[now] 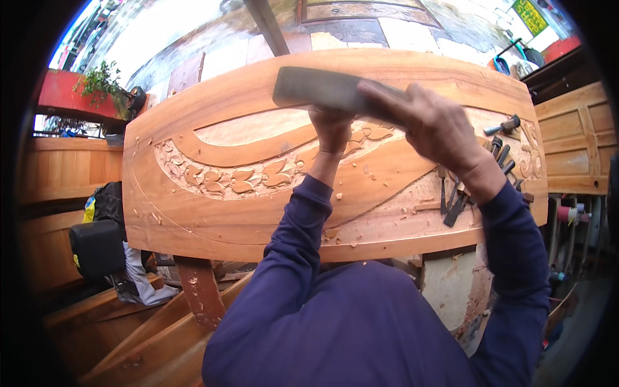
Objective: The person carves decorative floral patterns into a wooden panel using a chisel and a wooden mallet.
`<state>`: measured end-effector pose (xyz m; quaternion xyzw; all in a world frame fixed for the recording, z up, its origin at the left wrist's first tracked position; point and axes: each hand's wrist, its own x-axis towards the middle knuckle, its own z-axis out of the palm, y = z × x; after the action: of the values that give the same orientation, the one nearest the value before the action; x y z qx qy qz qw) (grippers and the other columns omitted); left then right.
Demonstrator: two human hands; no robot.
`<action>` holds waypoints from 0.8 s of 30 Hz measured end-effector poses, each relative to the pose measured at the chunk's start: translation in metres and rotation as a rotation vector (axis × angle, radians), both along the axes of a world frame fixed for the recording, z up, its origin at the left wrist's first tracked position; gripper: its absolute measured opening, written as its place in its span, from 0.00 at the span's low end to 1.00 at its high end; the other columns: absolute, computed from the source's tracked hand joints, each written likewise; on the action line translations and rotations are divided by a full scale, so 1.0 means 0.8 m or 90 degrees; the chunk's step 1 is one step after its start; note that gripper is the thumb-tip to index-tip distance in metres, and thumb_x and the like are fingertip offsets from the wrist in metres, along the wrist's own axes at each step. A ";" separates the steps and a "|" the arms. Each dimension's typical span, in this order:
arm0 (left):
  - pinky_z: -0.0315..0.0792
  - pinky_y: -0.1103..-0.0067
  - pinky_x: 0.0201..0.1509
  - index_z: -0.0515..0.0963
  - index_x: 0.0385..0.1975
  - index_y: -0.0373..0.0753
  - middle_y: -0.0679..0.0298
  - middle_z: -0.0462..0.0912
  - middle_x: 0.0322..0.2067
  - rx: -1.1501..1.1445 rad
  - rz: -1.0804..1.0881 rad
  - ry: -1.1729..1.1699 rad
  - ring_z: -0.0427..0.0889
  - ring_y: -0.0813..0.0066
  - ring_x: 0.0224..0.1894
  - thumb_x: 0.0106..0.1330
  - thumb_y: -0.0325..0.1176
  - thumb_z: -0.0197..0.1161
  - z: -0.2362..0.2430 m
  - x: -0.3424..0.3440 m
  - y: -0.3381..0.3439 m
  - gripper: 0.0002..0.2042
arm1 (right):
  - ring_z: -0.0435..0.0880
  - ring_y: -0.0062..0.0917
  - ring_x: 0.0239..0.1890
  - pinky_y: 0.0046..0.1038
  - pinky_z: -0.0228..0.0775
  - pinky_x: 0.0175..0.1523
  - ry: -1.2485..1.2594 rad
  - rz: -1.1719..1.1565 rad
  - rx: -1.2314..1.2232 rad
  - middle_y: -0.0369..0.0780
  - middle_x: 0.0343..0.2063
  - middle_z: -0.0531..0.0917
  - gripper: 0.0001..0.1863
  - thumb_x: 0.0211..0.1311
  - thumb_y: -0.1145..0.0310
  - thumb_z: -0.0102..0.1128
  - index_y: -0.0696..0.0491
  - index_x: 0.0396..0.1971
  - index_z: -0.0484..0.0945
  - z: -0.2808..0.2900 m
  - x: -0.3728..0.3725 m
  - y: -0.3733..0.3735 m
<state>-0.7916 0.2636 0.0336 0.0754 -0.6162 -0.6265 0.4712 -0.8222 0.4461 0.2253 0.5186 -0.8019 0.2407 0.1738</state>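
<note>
A large wooden panel (380, 187) lies in front of me, carved with a curved band of leaf and flower relief (245, 180). My right hand (445, 126) is closed round a dark wooden mallet (316, 88), raised over the panel and blurred by motion. Directly below the mallet head, my left hand (332, 132) is closed over the carved band. The mallet covers its fingers, so what they grip is hidden. Several carving chisels (456, 209) lie in a bunch on the panel by my right forearm. Loose wood chips are scattered over the surface.
Another short tool (501, 126) rests near the panel's right end. Panelled wooden doors (570, 138) stand at the right. At the left are a black case (97, 248) and a red planter (74, 93) with a green plant. A post (267, 29) rises beyond the far edge.
</note>
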 end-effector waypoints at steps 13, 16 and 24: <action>0.69 0.78 0.29 0.77 0.30 0.35 0.71 0.79 0.24 0.194 -0.188 -0.202 0.73 0.84 0.26 0.65 0.26 0.72 0.032 -0.046 -0.006 0.08 | 0.89 0.30 0.50 0.31 0.81 0.52 -0.186 -0.139 -0.068 0.44 0.52 0.87 0.47 0.56 0.84 0.67 0.35 0.76 0.68 -0.019 0.003 0.072; 0.61 0.82 0.21 0.75 0.22 0.39 0.74 0.74 0.19 0.205 -0.160 -0.064 0.69 0.86 0.19 0.64 0.24 0.73 0.038 -0.002 0.011 0.13 | 0.83 0.23 0.59 0.27 0.75 0.62 -0.319 -0.120 -0.195 0.41 0.62 0.83 0.49 0.58 0.85 0.67 0.43 0.80 0.61 -0.017 -0.004 0.091; 0.64 0.83 0.22 0.73 0.36 0.36 0.67 0.73 0.22 0.186 -0.268 -0.113 0.69 0.83 0.18 0.64 0.29 0.71 0.031 0.010 -0.017 0.11 | 0.85 0.18 0.41 0.23 0.77 0.47 -0.229 -0.210 -0.226 0.38 0.37 0.86 0.11 0.68 0.69 0.69 0.54 0.46 0.82 0.102 -0.051 0.078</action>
<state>-0.7836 0.2498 0.0586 0.0675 -0.5599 -0.7841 0.2589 -0.8634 0.5088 0.3069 0.2917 -0.8387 0.4335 0.1537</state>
